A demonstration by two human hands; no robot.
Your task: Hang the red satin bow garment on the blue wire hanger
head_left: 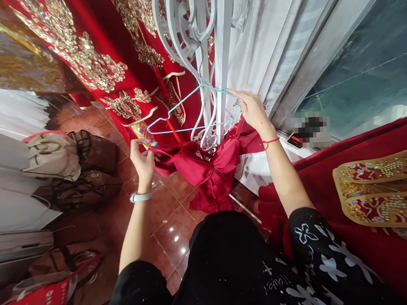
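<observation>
A light blue wire hanger (184, 99) hangs by its hook on a white scrolled metal rack (212, 75). Below it is a red dress (207, 170), with a thin strap (174, 131) looped over the hanger's left part. My left hand (143, 159), with a white band at the wrist, pinches the dress's left strap or edge beside the hanger's left end. At the hanger's right shoulder, my right hand (250, 106) is closed around the wire and the top of the dress's right side. Its index finger stretches along the wire; part of the right strap is hidden.
Red garments with gold beading (84, 54) hang behind at left, and another embroidered red garment (302, 188) is at right. Several brown bags (95, 188) stand on the tiled floor (168, 208). White curtains (269, 46) and a window (365, 69) are at right.
</observation>
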